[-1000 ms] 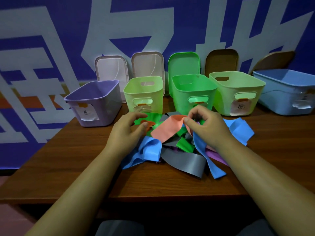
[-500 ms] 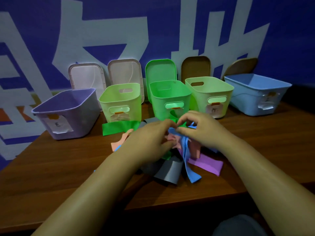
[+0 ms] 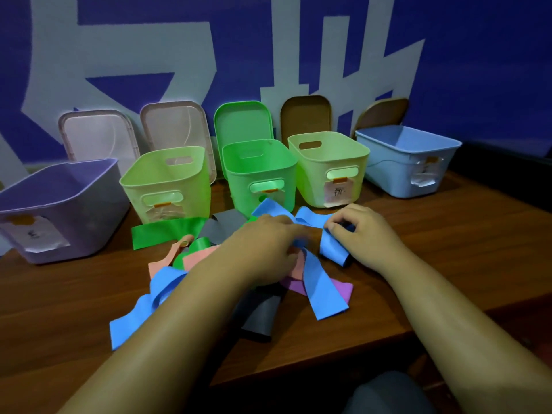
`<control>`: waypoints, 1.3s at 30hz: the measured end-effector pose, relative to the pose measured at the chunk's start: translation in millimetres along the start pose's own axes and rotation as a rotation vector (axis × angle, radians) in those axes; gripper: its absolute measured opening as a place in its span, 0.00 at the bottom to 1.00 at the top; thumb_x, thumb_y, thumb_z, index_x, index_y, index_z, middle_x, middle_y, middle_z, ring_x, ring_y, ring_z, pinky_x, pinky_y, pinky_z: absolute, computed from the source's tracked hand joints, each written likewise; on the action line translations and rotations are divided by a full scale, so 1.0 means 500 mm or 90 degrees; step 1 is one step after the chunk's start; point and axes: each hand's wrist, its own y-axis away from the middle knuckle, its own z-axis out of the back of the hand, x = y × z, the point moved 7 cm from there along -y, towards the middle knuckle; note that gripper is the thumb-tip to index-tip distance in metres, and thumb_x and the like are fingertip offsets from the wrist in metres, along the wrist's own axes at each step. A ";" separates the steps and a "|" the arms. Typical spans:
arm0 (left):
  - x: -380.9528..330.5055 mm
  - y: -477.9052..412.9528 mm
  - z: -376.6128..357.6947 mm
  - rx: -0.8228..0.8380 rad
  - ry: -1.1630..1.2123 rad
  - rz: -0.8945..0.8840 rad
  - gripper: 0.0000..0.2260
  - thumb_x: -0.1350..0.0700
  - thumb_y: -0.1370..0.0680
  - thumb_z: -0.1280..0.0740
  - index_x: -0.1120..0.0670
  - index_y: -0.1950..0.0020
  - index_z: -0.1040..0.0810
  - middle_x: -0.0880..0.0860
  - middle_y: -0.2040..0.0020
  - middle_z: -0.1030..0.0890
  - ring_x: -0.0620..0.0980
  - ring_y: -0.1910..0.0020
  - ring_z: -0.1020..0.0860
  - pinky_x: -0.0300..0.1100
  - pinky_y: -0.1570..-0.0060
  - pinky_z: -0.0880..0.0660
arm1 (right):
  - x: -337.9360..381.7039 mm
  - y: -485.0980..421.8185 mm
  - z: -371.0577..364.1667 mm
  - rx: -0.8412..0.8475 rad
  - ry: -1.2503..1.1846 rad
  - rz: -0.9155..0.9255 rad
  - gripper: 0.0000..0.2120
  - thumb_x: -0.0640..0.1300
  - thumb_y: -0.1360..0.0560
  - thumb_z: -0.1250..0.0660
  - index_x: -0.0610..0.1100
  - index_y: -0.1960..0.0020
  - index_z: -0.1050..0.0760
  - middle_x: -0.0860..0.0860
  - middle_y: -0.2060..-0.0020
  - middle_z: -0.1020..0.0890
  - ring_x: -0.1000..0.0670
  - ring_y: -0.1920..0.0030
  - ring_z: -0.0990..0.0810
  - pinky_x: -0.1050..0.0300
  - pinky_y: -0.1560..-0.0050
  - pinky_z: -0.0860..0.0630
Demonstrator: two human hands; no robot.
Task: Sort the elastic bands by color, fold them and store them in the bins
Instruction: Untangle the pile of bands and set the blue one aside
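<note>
Change: my hands have drifted apart since a moment ago, stretching a flat, matte blue elastic band (image 3: 310, 218) between them.
Left hand (image 3: 263, 249): fingers curled, pinching the band's left end above the pile.
Right hand (image 3: 363, 234): closed, gripping the band's right end, which loops down beside it.
Pile: soft green (image 3: 162, 231), grey (image 3: 260, 318), salmon (image 3: 162, 264) and purple (image 3: 343, 289) strips lie tangled on the brown wooden table (image 3: 448, 249).
Bins: smooth, open light-blue plastic bin (image 3: 409, 162) sits far right.

bare table (image 3: 448, 249) right, bins (image 3: 260, 171) wall off back
</note>
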 end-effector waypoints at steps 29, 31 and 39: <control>-0.030 -0.043 0.095 -0.138 -0.083 -0.055 0.08 0.41 0.23 0.26 0.37 0.45 0.13 0.44 0.51 0.17 0.43 0.57 0.29 0.38 0.69 0.39 | 0.048 0.047 -0.004 0.147 -0.225 -0.032 0.09 0.56 0.18 0.30 0.56 0.54 0.14 0.55 0.56 0.14 0.54 0.52 0.17 0.48 0.49 0.23; -0.028 -0.043 0.097 -0.106 -0.044 -0.090 0.07 0.42 0.24 0.24 0.37 0.46 0.12 0.43 0.52 0.15 0.43 0.57 0.25 0.40 0.66 0.31 | 0.050 0.046 -0.005 0.157 -0.248 -0.044 0.06 0.52 0.20 0.26 0.54 0.53 0.13 0.57 0.56 0.13 0.58 0.53 0.16 0.56 0.49 0.22; -0.024 -0.044 0.089 0.032 0.061 -0.159 0.05 0.52 0.23 0.23 0.44 0.47 0.11 0.43 0.56 0.15 0.43 0.63 0.18 0.45 0.61 0.21 | 0.045 0.042 0.000 0.125 -0.303 -0.066 0.04 0.49 0.21 0.24 0.51 0.53 0.12 0.53 0.56 0.12 0.57 0.53 0.16 0.58 0.50 0.22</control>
